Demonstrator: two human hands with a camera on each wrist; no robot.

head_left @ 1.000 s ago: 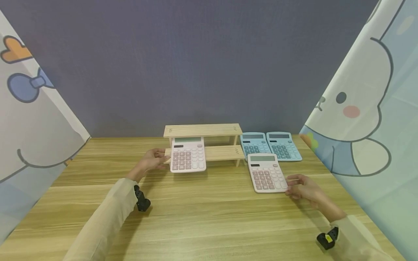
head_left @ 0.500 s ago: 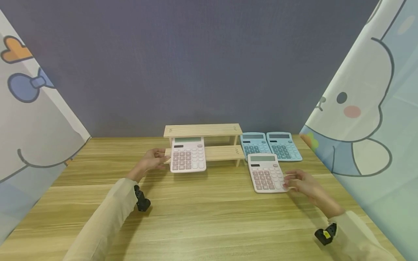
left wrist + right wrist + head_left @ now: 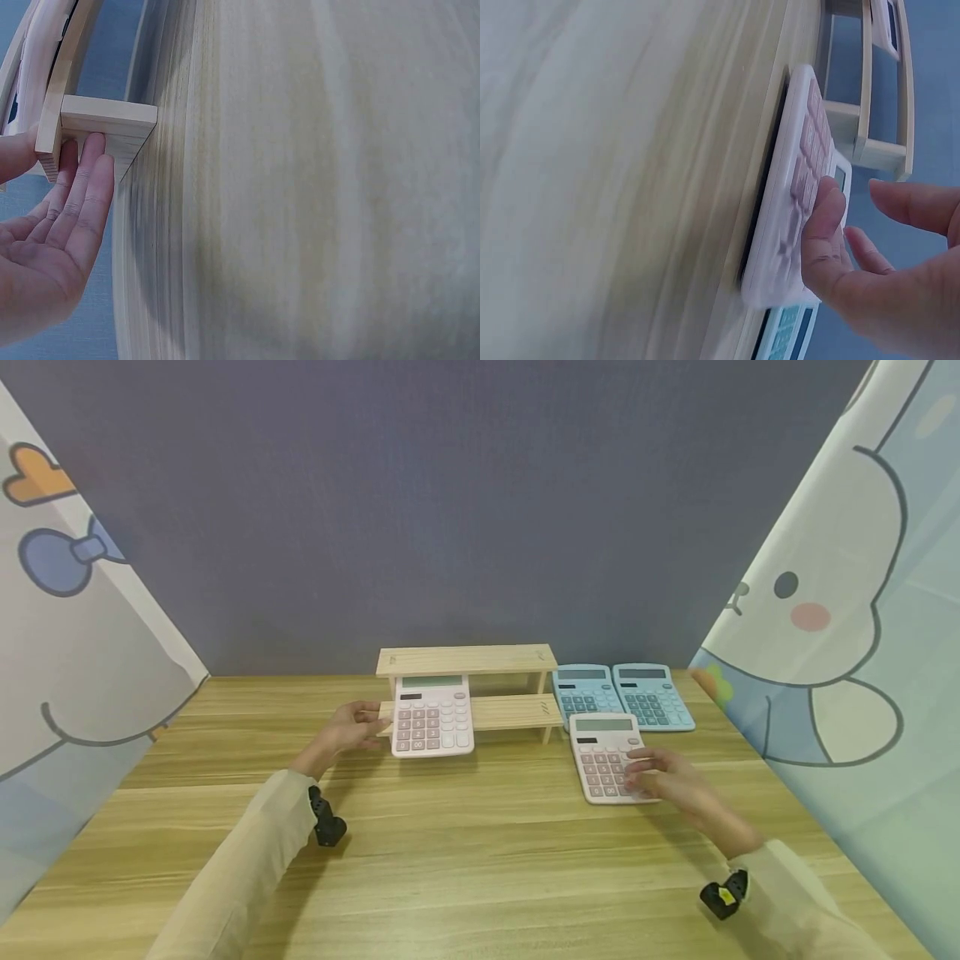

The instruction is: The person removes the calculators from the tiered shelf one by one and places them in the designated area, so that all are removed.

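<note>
A pink calculator [image 3: 432, 720] leans across the lower board of a two-tier wooden shelf [image 3: 517, 710]. At the shelf's left end, my left hand [image 3: 347, 730] holds the lower board [image 3: 64, 82], thumb on one side and fingers under it beside the leg. A second pink calculator [image 3: 602, 752] lies on the table, right of the shelf. My right hand [image 3: 670, 781] is over this calculator's lower right keys, thumb and fingers apart. In the right wrist view, the bent fingers [image 3: 826, 214] are close to the keys; whether they touch cannot be told.
Two blue calculators [image 3: 651, 697] lie side by side behind the second pink one, right of the shelf. The wooden table [image 3: 450, 877] reaches back to a dark grey panel [image 3: 465, 510]. Cartoon-printed panels [image 3: 825, 610] close off both sides.
My right hand has moved left, from the right edge of the pink calculator on the table to above its keys. The left hand, shelf and calculators have stayed put.
</note>
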